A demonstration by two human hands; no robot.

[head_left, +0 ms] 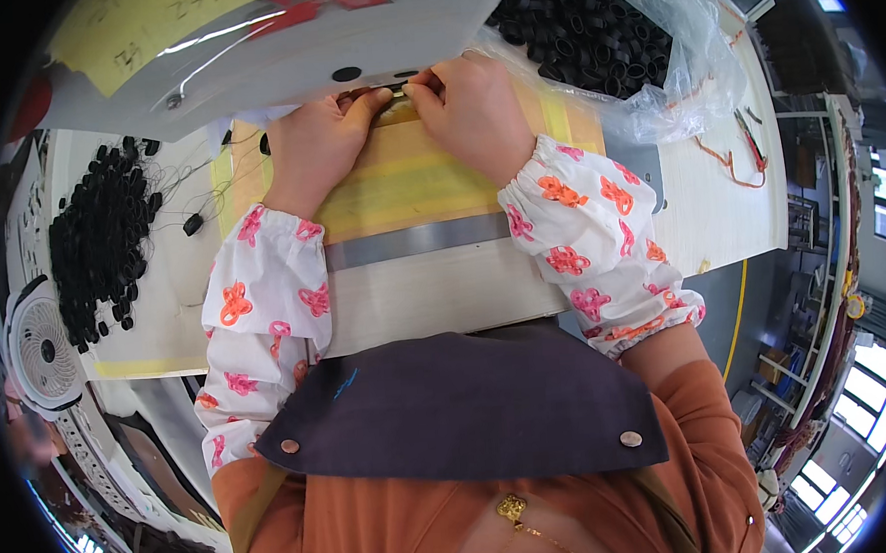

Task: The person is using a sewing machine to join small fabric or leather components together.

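Note:
Both my hands meet under the grey body of a sewing machine (222, 83), at the far edge of the yellow-taped work surface (398, 179). My left hand (318, 143) comes from the left, its thumb and forefinger pinched together. Opposite it, my right hand (475, 115) is closed in the same way, fingertips a little apart from the left ones. Between the fingertips shows a small dark piece (395, 87); fingers and machine hide most of its shape. The needle area is too hidden to make out.
Black loops fill a clear plastic bag (698, 73) at the far right. A heap of small black loops (106, 244) with loose threads lies at the left. Red-handled snips (754, 145) rest on the right side. A white fan (46, 342) stands beyond the table's left edge.

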